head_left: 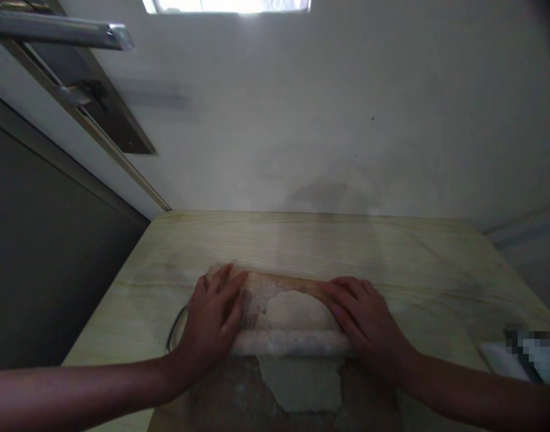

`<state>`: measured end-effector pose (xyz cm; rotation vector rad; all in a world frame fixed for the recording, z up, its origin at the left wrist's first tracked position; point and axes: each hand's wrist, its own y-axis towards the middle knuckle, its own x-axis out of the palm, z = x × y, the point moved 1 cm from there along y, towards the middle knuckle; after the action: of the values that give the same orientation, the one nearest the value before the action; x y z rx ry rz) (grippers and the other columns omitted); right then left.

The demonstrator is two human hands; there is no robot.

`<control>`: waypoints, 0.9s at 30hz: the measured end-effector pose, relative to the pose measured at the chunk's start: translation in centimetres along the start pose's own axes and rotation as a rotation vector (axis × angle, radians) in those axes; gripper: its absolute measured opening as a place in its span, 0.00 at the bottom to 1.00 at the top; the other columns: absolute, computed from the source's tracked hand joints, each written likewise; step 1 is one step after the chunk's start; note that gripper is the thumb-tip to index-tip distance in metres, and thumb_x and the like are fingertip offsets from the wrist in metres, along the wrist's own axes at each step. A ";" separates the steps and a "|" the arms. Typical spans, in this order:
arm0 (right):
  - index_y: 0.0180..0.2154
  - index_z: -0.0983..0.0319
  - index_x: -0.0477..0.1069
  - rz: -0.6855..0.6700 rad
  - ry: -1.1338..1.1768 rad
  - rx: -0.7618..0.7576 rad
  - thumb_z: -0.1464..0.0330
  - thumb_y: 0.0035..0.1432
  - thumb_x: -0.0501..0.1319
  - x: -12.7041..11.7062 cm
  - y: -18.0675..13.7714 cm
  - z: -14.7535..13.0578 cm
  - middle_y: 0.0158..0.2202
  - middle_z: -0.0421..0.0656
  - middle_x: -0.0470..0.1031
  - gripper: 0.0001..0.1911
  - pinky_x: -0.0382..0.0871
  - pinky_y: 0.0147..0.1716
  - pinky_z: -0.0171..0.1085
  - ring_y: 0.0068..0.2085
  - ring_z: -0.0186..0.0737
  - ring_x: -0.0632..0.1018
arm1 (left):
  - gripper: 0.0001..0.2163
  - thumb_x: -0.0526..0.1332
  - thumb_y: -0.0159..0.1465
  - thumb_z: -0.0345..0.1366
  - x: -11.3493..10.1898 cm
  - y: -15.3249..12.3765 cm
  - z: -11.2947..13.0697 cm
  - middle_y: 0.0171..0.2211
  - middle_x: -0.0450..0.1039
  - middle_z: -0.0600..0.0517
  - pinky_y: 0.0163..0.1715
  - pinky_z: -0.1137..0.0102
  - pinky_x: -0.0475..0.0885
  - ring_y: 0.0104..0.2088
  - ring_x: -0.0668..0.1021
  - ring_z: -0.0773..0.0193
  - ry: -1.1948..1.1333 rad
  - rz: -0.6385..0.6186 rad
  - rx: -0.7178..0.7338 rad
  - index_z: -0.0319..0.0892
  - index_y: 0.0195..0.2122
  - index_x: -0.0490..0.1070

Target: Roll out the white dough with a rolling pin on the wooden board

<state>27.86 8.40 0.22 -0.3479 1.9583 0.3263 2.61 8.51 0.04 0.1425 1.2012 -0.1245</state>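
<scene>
A flour-dusted rolling pin [292,343] lies crosswise over a flat piece of pale dough [299,360] on a floured wooden board [261,288]. My left hand [212,324] rests palm down on the pin's left end, fingers stretched forward. On the pin's right end lies my right hand [364,324], also flat with fingers extended. The dough shows both beyond and in front of the pin.
The board lies on a light wooden table [391,258] against a white wall. A dark round rim [176,330] peeks out left of my left hand. A white object [504,360] lies at the table's right edge. A door with a metal handle [77,90] stands at the left.
</scene>
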 end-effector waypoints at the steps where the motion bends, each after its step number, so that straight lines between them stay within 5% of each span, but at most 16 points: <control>1: 0.46 0.58 0.63 0.006 -0.003 -0.003 0.66 0.57 0.45 0.0 0.0 0.0 0.41 0.46 0.66 0.16 0.59 0.38 0.45 0.42 0.43 0.65 | 0.18 0.45 0.58 0.34 0.0 0.0 0.0 0.52 0.57 0.49 0.47 0.55 0.57 0.51 0.60 0.56 0.000 0.006 0.004 0.44 0.49 0.62; 27: 0.48 0.56 0.61 0.023 0.040 -0.016 0.66 0.57 0.45 0.2 0.0 0.5 0.42 0.45 0.66 0.18 0.60 0.39 0.46 0.43 0.44 0.65 | 0.16 0.48 0.56 0.33 -0.3 -0.1 0.0 0.53 0.58 0.53 0.49 0.53 0.56 0.51 0.61 0.55 -0.072 0.022 0.007 0.50 0.45 0.64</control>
<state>28.19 8.58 -0.14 -0.3449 2.0009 0.3516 2.55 8.42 0.30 0.1560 1.1271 -0.1133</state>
